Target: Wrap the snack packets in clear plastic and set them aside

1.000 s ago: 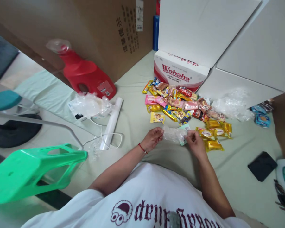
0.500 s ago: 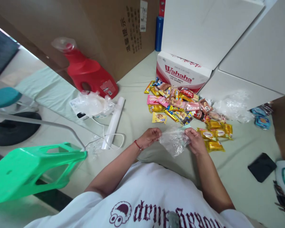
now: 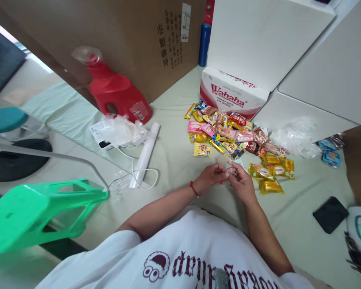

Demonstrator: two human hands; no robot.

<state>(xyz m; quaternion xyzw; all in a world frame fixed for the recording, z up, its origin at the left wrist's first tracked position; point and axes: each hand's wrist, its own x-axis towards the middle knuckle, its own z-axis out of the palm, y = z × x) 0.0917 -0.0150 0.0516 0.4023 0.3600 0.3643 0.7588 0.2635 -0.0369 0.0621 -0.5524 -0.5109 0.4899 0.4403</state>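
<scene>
My left hand and my right hand meet in front of me, fingers closed on a clear plastic bag. Only a small bunched bit of the bag shows between the fingertips; most of it is hidden by the hands. Just beyond lies a heap of small wrapped snacks in yellow, pink, red and blue. A yellow cookie packet lies at the heap's near left edge. To the right of my right hand sits a group of golden-yellow packaged snacks.
A Wahaha carton stands behind the heap. Crumpled clear plastic and blue packets lie at right, with a black flat object nearer. At left are a red jug, a white roll and a green stool.
My hands have come together. The bag, spread between them before, is now bunched up at the fingertips. The snacks have stayed where they were.
</scene>
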